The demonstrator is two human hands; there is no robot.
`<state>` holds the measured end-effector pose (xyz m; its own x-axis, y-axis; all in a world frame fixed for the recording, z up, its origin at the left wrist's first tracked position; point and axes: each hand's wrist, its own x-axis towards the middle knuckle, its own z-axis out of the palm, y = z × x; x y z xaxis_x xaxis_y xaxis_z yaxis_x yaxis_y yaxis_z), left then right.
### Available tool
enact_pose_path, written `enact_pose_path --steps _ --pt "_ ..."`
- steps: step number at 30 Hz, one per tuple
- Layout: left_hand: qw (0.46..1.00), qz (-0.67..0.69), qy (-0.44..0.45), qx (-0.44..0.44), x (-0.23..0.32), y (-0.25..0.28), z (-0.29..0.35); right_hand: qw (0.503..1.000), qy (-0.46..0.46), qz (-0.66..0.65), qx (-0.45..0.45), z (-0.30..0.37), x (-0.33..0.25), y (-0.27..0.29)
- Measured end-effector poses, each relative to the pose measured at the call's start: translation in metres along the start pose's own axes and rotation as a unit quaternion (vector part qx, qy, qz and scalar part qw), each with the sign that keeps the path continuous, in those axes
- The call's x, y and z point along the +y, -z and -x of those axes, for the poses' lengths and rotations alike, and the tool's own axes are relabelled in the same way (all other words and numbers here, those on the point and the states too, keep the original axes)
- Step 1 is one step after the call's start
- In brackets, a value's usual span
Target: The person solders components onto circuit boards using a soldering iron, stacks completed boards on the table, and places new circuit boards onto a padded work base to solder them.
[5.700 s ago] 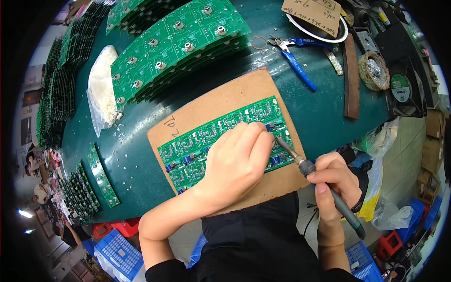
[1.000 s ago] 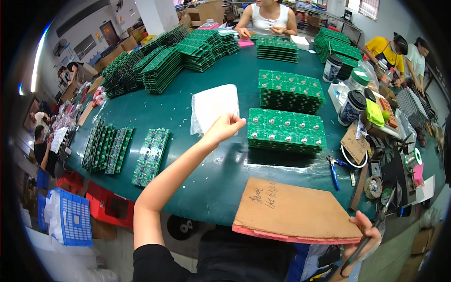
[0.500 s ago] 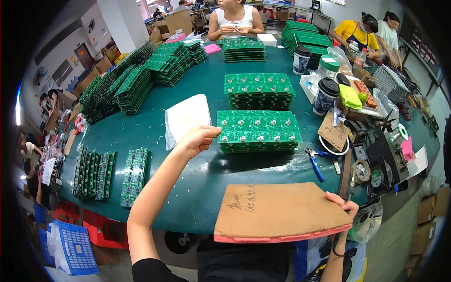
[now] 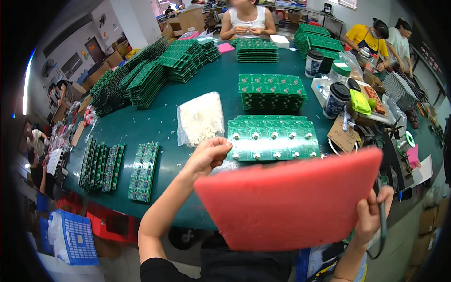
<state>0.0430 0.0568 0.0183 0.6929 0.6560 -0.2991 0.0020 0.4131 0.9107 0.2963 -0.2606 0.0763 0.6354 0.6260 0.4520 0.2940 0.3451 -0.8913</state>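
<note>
The corner of a green circuit board panel (image 4: 275, 141) with two rows of small white parts is pinched in my left hand (image 4: 206, 157). That panel is tilted and catches a glare; whatever lies beneath it is hidden. My right hand (image 4: 369, 218) grips a cardboard sheet by its right edge, its pink foam face (image 4: 286, 207) turned up toward me and its upper edge close to the panel. A thin dark tool with a cord (image 4: 382, 211), like a soldering iron, is also in the right hand. Left of the panel lies a clear bag of small white pieces (image 4: 202, 120).
A stack of panels (image 4: 272, 91) stands behind, with more stacks (image 4: 145, 84) at the far left. Narrow boards (image 4: 143, 171) lie at the near left. Lidded cups (image 4: 336, 99), a jar (image 4: 339, 71) and a solder spool (image 4: 405, 142) crowd the right. A person in white (image 4: 247, 21) sits opposite.
My right hand has raised and turned the sheet, so its pink foam face shows instead of bare cardboard. The held panel has tilted and come nearer. The whole view has shifted slightly.
</note>
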Motion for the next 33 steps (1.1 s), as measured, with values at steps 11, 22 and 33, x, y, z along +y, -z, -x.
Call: enact_pose_path --steps 11,22,33 --pt "0.995 0.097 -0.013 0.032 -0.072 -0.023 0.078 0.985 -0.161 -0.057 0.018 -0.028 0.06 -0.033" --pt "0.992 0.113 -0.031 0.046 -0.082 -0.028 0.1 0.977 -0.211 0.022 -0.008 -0.023 0.053 -0.048" --pt "0.98 0.196 0.017 0.031 -0.083 -0.009 0.103 0.971 -0.224 -0.04 -0.067 -0.012 0.06 -0.033"
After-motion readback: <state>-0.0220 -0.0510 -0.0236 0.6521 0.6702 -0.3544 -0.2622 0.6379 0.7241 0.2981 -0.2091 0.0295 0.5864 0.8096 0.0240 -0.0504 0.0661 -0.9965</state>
